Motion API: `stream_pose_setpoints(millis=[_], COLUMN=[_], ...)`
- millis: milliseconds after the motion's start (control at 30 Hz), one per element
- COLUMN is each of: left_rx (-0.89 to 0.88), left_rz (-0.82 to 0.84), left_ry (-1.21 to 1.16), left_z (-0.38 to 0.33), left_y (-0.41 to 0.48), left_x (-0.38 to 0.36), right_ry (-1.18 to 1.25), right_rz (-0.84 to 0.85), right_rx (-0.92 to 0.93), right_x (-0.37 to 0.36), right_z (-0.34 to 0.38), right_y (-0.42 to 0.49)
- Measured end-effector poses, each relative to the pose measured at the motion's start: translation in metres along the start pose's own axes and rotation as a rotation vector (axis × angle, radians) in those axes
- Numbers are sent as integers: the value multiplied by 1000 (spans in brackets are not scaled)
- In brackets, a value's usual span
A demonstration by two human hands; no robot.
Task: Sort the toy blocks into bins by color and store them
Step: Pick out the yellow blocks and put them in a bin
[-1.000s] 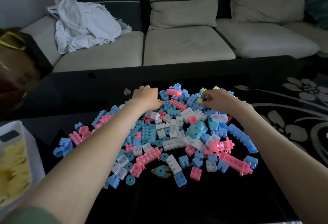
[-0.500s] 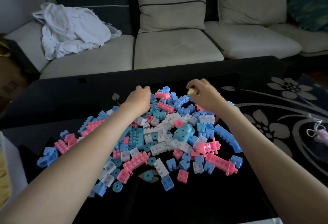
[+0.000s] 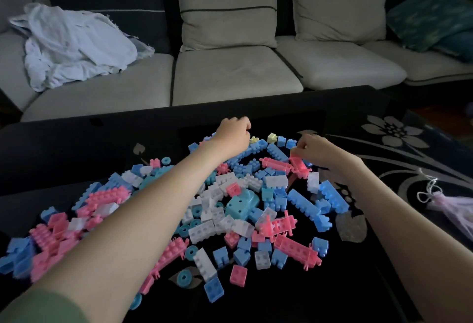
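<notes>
A heap of pink, blue, teal and white toy blocks (image 3: 230,210) covers the black table (image 3: 76,148). Two pale yellow blocks (image 3: 272,137) lie at the heap's far edge. My left hand (image 3: 233,133) is at that far edge just left of them, curled into a fist, and what is inside it is hidden. My right hand (image 3: 317,151) hovers over the far right of the heap, its thumb and fingers pinched together on a small pale yellow piece, directly above a long pink block (image 3: 298,164).
A grey sofa (image 3: 230,74) runs behind the table, with a crumpled white cloth (image 3: 76,43) on its left seat and a teal cushion (image 3: 435,13) at the right. A pale tassel on a string (image 3: 445,201) lies on the floral table surface at the right.
The view has swung right, so the bin of yellow blocks at the left is out of frame. My left hand moved farther along the heap's back edge. My right hand dropped toward the long pink block.
</notes>
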State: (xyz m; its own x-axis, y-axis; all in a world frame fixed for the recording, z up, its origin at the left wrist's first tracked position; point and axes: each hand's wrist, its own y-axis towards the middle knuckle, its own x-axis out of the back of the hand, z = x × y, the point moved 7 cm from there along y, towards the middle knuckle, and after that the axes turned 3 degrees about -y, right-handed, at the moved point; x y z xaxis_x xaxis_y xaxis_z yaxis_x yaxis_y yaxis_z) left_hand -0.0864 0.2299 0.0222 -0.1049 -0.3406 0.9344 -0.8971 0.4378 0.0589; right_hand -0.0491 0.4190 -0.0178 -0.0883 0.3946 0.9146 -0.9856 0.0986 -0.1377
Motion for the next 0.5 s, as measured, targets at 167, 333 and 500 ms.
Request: stream_pose_setpoints(millis=[167,333,500], left_rx=[-100,-108,-75], left_rz=[194,245,223], left_ry=[212,145,217], left_z=[-6,-9,-10], left_y=[22,29,24], left_x=[-28,-23,-23], right_ry=[-58,136,81], right_rz=[2,-163,-216], right_rx=[57,115,292], right_x=[6,24,19], right_z=[-3,10,57], right_y=[7,14,28])
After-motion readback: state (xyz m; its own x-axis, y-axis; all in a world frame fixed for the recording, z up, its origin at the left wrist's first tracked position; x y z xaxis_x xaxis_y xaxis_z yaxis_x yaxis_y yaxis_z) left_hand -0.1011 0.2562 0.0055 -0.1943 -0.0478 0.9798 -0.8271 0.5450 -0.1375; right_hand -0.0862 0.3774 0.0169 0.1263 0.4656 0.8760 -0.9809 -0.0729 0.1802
